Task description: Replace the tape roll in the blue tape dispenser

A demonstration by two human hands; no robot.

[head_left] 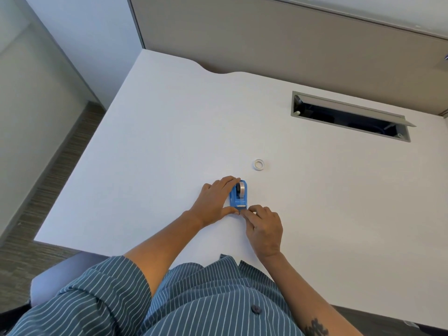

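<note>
The blue tape dispenser [238,198] stands on the white desk [169,141] in front of me, with a tape roll [241,188] seated in its far end. My left hand [215,202] wraps its left side, fingers over the far end and thumb at the near end. My right hand [263,225] pinches at the near end by the metal cutter, fingertips together; whether tape is between them is too small to tell. A small white ring, an empty tape core [258,164], lies flat on the desk just beyond and to the right.
An open cable slot [349,117] is cut into the desk at the far right. A grey partition [291,44] runs along the back edge. The desk's left edge drops to carpet [36,202]. My striped shirt [194,299] fills the near foreground.
</note>
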